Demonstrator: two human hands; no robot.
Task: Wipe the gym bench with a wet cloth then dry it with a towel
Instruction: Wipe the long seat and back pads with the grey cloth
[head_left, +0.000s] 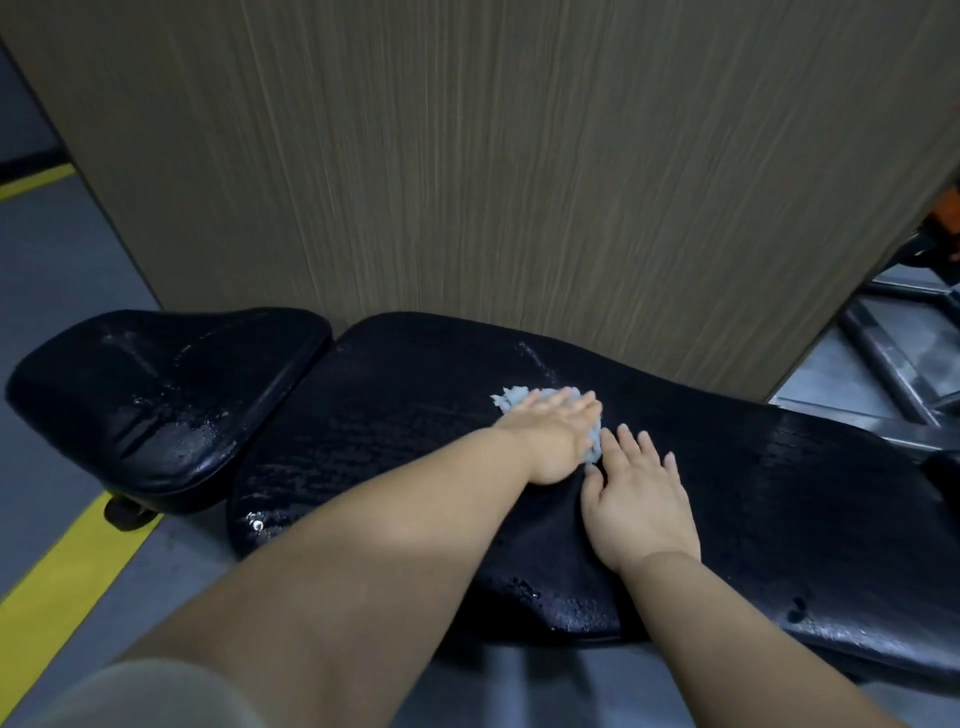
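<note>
The left hand (556, 436) presses the pale blue cloth (511, 399) flat, fingers straight, on the middle of the wet black bench pad (779, 493). Just right, the right hand (639, 499) rests palm-down on the pad, fingers spread.

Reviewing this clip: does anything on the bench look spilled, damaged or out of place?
Nothing looks torn or askew. Water beads lie on the seat pad and along the near edge of the back pad. That fits the wet cloth pressed under the left hand, so it is probably wiping residue rather than a spill.
</note>
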